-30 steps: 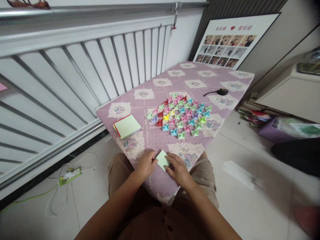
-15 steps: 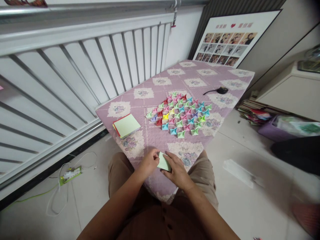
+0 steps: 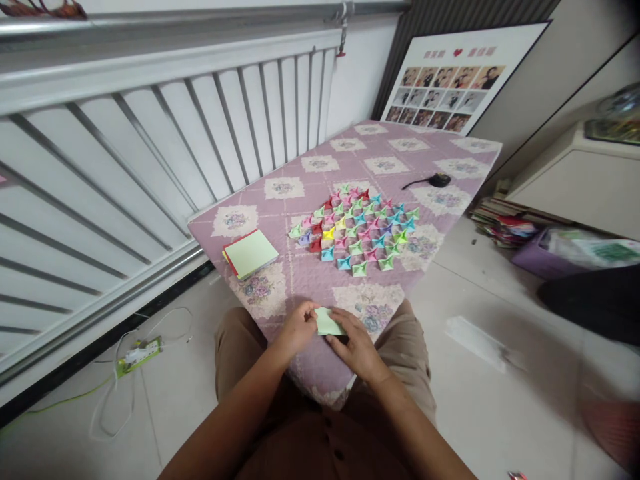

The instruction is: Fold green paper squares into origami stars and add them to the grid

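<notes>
A small piece of pale green folding paper (image 3: 329,321) is held between my two hands near the table's front corner. My left hand (image 3: 299,327) pinches its left edge with thumb and fingertips. On the other side, my right hand (image 3: 354,339) grips the paper, fingers over the top and thumb along the lower edge. Beyond them lie rows of small folded paper pieces (image 3: 356,247) in green, pink, blue, red and yellow. To the left rests a stack of square paper (image 3: 251,254), light green on top, with red and yellow edges showing below.
A purple flowered cloth covers the table (image 3: 315,280), which narrows toward me. A black object with a cable (image 3: 440,180) lies at its far right. A white radiator (image 3: 190,133) borders the left side. On the floor sits a power strip (image 3: 140,353).
The paper in my hands now looks shorter from front to back, and its angle has turned slightly. Both hands stay on it. The whole view has shifted a little.
</notes>
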Demonstrator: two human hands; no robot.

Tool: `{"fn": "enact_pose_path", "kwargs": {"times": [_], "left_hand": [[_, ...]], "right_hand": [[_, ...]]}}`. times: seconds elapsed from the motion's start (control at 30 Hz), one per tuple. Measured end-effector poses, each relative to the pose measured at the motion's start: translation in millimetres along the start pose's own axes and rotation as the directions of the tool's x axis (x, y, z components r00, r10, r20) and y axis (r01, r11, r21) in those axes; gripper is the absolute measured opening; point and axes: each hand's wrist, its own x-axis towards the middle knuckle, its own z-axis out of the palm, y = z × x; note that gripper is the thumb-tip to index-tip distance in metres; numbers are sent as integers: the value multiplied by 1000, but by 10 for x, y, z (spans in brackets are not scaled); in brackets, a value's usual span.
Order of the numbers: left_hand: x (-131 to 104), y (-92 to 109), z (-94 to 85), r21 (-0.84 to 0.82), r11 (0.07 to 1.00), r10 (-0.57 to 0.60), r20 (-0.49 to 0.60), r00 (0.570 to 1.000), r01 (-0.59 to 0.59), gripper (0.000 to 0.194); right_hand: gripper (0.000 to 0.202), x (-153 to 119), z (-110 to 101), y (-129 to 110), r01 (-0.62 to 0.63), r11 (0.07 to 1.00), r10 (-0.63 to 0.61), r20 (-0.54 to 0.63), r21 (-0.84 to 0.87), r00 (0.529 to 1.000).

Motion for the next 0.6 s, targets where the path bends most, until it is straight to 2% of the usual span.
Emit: {"fn": "enact_pose_path", "kwargs": {"times": [0.17,0.23,0.3,0.43,0.5,0.6], "left_hand": [[-54,33,-15,9,1000,24,49,999,-24,42],[-93,54,-35,53,995,83,85,993,-88,46],[-141,83,-68,136,968,193,127,973,-210,50],[-216,130,-123,286,851,391,212,895,-440,50],[-223,136,-126,321,812,428,240,872,-487,44],[-208,134,-113,341,798,422,272,865,-497,34]], "right_hand": [[42,7,-2,-1,4,1000,-4,-6,-10,1000],[42,12,-9,-10,2,1000,-2,3,-13,1000],[41,18,-18,-20,5,1000,-5,14,-14,1000],[39,18,-23,-24,14,1000,-14,10,-24,1000],[39,10,-16,-18,13,999,-13,0,-32,1000],[38,-3,-4,-9,11,999,-11,-1,-38,1000]]}}
